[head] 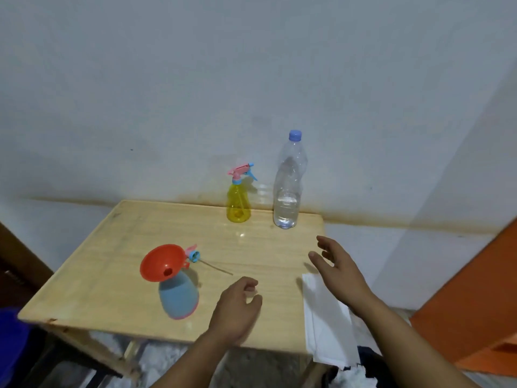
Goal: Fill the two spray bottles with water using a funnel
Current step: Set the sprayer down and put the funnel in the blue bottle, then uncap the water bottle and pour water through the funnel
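Note:
A blue spray bottle [179,298] stands on the wooden table [117,247] with a red funnel [161,263] set in its neck. Its pink-and-blue spray head [193,254] with a thin tube lies just behind the funnel. A yellow spray bottle [238,204] with its spray head on stands at the back. Beside it on the right stands a clear water bottle [288,186] with a blue cap, partly full. My left hand [237,309] hovers with curled fingers right of the blue bottle, holding nothing. My right hand [338,264] is open above the table's right edge.
A white cloth [327,326] hangs over the table's front right corner under my right forearm. The table's back edge sits against a pale wall. An orange surface [475,303] rises at the right, and a blue object [8,337] shows at the lower left.

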